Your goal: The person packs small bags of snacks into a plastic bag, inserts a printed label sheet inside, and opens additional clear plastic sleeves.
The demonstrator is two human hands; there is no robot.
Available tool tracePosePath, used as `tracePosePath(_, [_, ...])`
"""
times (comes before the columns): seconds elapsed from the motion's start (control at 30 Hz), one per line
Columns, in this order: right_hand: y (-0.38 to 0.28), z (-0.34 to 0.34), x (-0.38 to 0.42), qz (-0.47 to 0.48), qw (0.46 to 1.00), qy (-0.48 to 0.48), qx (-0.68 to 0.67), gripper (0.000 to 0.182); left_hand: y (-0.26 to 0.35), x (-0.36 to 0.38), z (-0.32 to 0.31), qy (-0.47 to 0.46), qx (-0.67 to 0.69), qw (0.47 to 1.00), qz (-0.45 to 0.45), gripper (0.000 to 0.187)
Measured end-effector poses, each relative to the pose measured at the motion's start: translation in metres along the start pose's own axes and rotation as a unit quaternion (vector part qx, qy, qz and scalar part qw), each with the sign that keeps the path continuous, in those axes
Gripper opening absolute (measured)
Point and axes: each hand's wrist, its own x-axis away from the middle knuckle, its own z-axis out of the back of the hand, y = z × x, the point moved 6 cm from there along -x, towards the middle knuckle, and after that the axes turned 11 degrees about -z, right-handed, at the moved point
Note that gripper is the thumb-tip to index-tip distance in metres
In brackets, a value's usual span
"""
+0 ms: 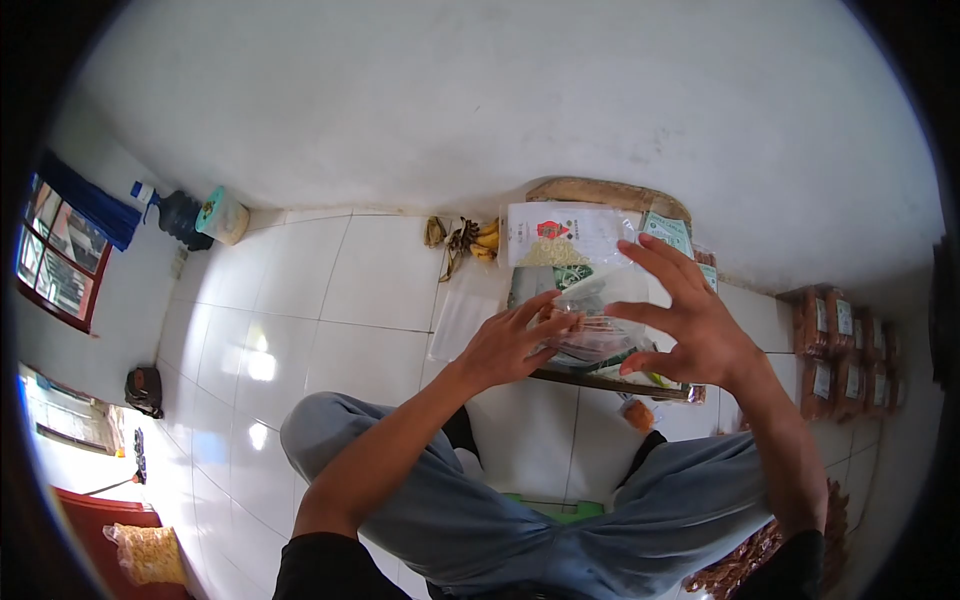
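Note:
A clear plastic bag [600, 340] with something reddish-brown partly visible in it lies on a low stack of printed packaging in front of me. My left hand [508, 343] is at the bag's left side, its fingers curled on the plastic film. Over the right part of the stack, my right hand [690, 325] is raised with its fingers spread wide and nothing in its grasp. Beneath the bag are a white printed sheet [560, 232] and green printed packaging [530, 285]. What exactly the bag contains is blurred by reflections.
Bananas [484, 240] lie by the wall, left of the stack. Filled brown packs [835, 330] are piled at the right. A small orange-brown packet [637, 412] rests on the floor near my foot. A lidded bucket [222, 215] and a water jug [180, 218] stand far left.

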Motion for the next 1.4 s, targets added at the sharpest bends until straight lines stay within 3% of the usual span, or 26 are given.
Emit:
tracePosePath(0.2, [0.004,-0.017,-0.005,0.004,0.993,-0.071,0.092,0.026,0.005,-0.008,-0.001,0.002,0.001,1.000,-0.023,0.060])
tracePosePath(0.3, [0.007,-0.019,-0.006,0.006,0.995,-0.070,0.068,0.019,0.006,-0.011,-0.001,-0.018,0.005,1.000,-0.002,0.065])
tracePosePath(0.63, [0.011,-0.007,-0.006,0.000,0.996,-0.060,0.061,0.017,0.010,-0.023,-0.001,-0.050,-0.030,0.997,-0.042,0.076])
tracePosePath(0.7, [0.012,0.001,-0.005,0.002,0.996,-0.049,0.073,0.014,0.003,-0.021,-0.005,-0.072,0.019,0.997,-0.011,0.070])
tracePosePath(0.83, [0.014,0.005,-0.005,-0.014,0.997,-0.054,0.054,0.011,0.005,-0.022,-0.005,-0.063,-0.016,0.998,-0.019,0.058])
tracePosePath(0.9, [0.016,0.005,-0.005,-0.026,0.999,-0.039,0.012,0.016,0.007,-0.023,-0.004,-0.027,0.014,1.000,-0.007,0.041])
tracePosePath(0.97, [0.020,0.004,-0.006,-0.030,0.999,-0.043,0.015,0.017,0.006,-0.023,-0.006,-0.008,0.018,1.000,-0.002,0.037])
tracePosePath(1.13, [0.019,0.011,-0.011,-0.071,0.994,-0.065,-0.060,0.037,0.006,-0.022,-0.006,-0.002,0.047,0.999,0.026,0.033])
tracePosePath(1.2, [0.009,0.008,-0.010,-0.014,0.997,-0.056,0.043,0.048,0.007,-0.020,-0.007,0.000,0.042,0.999,0.016,0.034])
tracePosePath(1.33, [0.025,0.001,-0.017,-0.043,0.997,-0.064,0.028,0.050,0.010,-0.019,-0.009,0.002,0.022,1.000,-0.016,0.037])
tracePosePath(1.4, [0.041,0.002,-0.026,-0.202,0.942,-0.069,-0.260,0.053,0.013,-0.020,-0.006,-0.003,0.015,1.000,-0.019,0.041])
